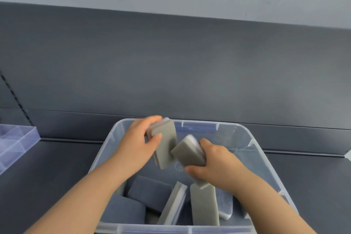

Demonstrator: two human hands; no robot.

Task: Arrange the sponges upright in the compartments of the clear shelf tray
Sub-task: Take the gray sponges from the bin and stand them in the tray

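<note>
At the far left edge, the clear shelf tray point(18, 139) sits on the dark shelf surface point(57, 159), its dividers faintly visible and its compartments showing no sponges in the part that is in view. It lies well apart from the clear plastic bin point(266, 165) in the lower middle, above which both hands are raised. The left hand point(138, 144) is closed around a small stack of grey sponges point(165, 144), thumb across the front face and fingers wrapped over the top edge; the stack stands nearly upright, its long axis running top to bottom with a slight lean, the broad grey face turned toward the camera and white layers showing at the upper edge. Just right of it, touching or almost touching its lower corner, the right hand point(218, 159) grips a second grey sponge point(190, 153) between thumb below and fingers above; this one is tilted, its long axis slanting from upper left down to lower right, a white layer along its upper side. Below the hands, loose sponges point(204, 205) lie jumbled in the bin, some dark blue-grey and flat, others grey-and-white and leaning on edge.
</note>
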